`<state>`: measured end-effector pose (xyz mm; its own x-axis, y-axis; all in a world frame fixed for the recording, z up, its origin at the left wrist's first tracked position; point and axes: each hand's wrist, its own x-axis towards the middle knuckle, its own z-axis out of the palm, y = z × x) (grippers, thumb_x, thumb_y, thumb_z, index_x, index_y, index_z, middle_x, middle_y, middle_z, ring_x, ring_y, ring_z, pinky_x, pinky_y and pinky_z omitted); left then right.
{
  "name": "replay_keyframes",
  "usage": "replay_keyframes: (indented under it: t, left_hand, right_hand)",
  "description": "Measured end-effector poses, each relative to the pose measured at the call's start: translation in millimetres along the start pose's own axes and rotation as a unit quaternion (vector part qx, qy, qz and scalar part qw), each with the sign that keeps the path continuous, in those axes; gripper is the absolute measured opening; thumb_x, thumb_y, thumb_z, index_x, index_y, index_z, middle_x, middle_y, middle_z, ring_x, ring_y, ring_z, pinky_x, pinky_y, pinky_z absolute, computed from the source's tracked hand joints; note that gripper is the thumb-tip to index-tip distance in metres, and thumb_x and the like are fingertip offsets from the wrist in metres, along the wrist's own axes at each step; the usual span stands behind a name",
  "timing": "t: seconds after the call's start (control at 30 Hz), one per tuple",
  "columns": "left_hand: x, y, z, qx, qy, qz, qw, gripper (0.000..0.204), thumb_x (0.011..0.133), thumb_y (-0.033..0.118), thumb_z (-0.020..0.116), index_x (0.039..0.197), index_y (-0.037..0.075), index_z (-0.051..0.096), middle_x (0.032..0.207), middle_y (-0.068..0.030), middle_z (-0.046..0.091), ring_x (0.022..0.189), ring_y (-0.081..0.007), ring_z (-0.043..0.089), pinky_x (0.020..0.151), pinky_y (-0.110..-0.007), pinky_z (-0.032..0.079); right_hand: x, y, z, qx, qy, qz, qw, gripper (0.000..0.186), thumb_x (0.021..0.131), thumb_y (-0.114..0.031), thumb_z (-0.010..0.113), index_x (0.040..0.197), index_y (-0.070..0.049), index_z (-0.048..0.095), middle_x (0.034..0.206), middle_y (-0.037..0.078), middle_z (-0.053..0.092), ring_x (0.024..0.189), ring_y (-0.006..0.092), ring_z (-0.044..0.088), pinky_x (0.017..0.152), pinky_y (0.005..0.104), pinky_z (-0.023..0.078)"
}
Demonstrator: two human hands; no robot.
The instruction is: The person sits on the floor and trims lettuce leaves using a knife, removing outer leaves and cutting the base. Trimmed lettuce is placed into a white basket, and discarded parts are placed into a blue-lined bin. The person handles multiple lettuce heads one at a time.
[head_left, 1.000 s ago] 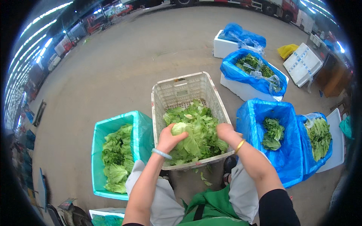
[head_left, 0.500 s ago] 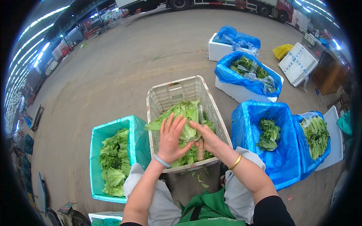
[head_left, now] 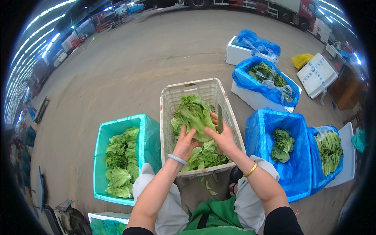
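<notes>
Markings: pale lettering on the red truck cab [head_left: 308, 16] far right, small and bent by the lens; blue print on the tape across the white foam lid [head_left: 319, 74] leaning far right, too small to make out. Lettuce head [head_left: 196, 113] is in the white plastic crate's [head_left: 232, 127] opening, between both hands, leafy end pointing far. Left hand [head_left: 185, 144]: grip part-spread against the near left side of the head, some fingers hidden by leaf, can't tell if it's clamping. Right hand [head_left: 225, 139]: thumb on the head, grip closed round a knife [head_left: 220, 116]; blade sticks up past the fingers, handle hidden by the hand. Loose lettuce [head_left: 205, 158] lies below in the crate, partly covered by the hands and head. Left of crate: turquoise-lined box [head_left: 149, 141] with lettuce inside, partly blocked by the liner wall. Right: blue-lined box [head_left: 291, 176] holding a leafy clump [head_left: 282, 145]; just beside it, stacked greens [head_left: 329, 152] in blue plastic. Far right: foam box [head_left: 250, 97] with greens, and a farther foam carton [head_left: 237, 55], contents covered by blue film. Near left: another box [head_left: 107, 223], cut off by the view's edge.
</notes>
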<state>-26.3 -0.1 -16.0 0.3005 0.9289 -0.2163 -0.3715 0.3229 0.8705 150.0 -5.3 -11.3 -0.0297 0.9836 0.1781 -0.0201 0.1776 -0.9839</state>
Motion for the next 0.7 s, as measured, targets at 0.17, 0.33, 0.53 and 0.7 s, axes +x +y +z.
replay_keyframes:
  t: [0.17,0.33,0.53,0.7]
  left_hand:
    - [9.5,-5.3,-6.5,-0.132,-0.061,0.049,0.988,0.056,0.106,0.041,0.046,0.152,0.018,0.025,0.145,-0.0054,0.046,0.129,-0.0259,0.048,0.102,-0.049,0.044]
    - [32.0,-15.3,-25.3,-0.233,-0.018,0.073,0.97,0.046,0.105,0.042,0.045,0.146,0.022,0.041,0.145,-0.005,0.048,0.129,-0.0229,0.05,0.102,-0.051,0.046]
    - [19.4,-0.5,-6.8,-0.133,0.081,0.151,0.976,0.047,0.105,0.034,0.049,0.149,0.022,0.036,0.142,-0.0042,0.05,0.127,-0.0218,0.052,0.099,-0.047,0.048]
    - [18.4,-19.3,8.4,-0.055,0.155,0.17,0.972,0.049,0.106,0.028,0.049,0.151,0.018,0.032,0.14,-0.0035,0.051,0.124,-0.0192,0.053,0.096,-0.043,0.049]
  right_hand:
    - [-5.8,-12.3,-2.0,0.091,0.011,0.062,0.994,0.052,0.1,-0.019,0.06,0.148,-0.008,0.042,0.105,0.012,0.065,0.069,0.0064,0.056,0.044,0.0202,0.04]
    - [4.1,-14.3,-9.2,-0.018,0.145,0.033,0.989,0.042,0.098,-0.021,0.062,0.136,-0.006,0.054,0.082,0.01,0.065,0.068,0.0095,0.059,0.052,0.0252,0.046]
    - [2.9,-24.4,-12.7,-0.346,0.155,-0.088,0.921,0.031,0.088,-0.02,0.073,0.114,-0.005,0.065,0.11,0.015,0.062,0.089,0.0254,0.068,0.07,0.0329,0.055]
    - [-8.7,-33.5,30.3,-0.14,0.046,-0.047,0.988,0.022,0.088,-0.013,0.073,0.101,-0.001,0.061,0.087,0.009,0.063,0.073,0.0155,0.061,0.066,0.0285,0.052]
